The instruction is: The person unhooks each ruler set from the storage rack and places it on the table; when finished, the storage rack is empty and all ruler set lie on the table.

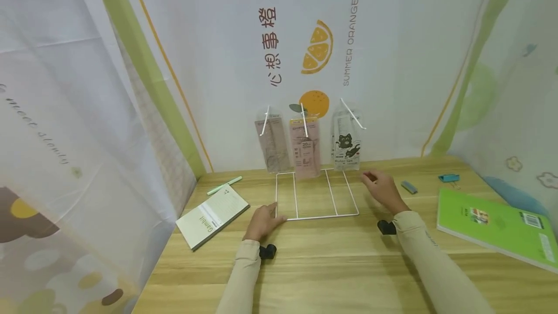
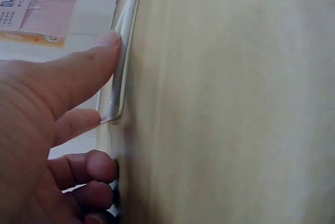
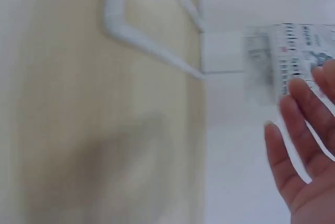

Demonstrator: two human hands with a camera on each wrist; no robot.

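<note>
Rack: white wire rack (image 1: 317,196) flat on table (image 1: 331,265), 12 o'clock of you
Left hand (image 1: 263,222): fingers relaxed, pressing its 7 o'clock corner; keep pressure steady
Right hand (image 1: 382,190): released, hovering at 3 o'clock; approach slowly

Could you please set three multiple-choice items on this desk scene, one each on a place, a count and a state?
1. Where does the left hand rest?
A. on the white wire rack's near-left corner
B. on the green notebook
C. on the pen

2. How many packets hang on the rack's prongs?
A. one
B. three
C. five

3. How is the right hand?
A. gripping a packet
B. closed in a fist
C. open, holding nothing

Answers: 1 A, fingers touch the wire corner; 2 B, three hang side by side; 3 C, fingers spread by the rack's right side.
</note>
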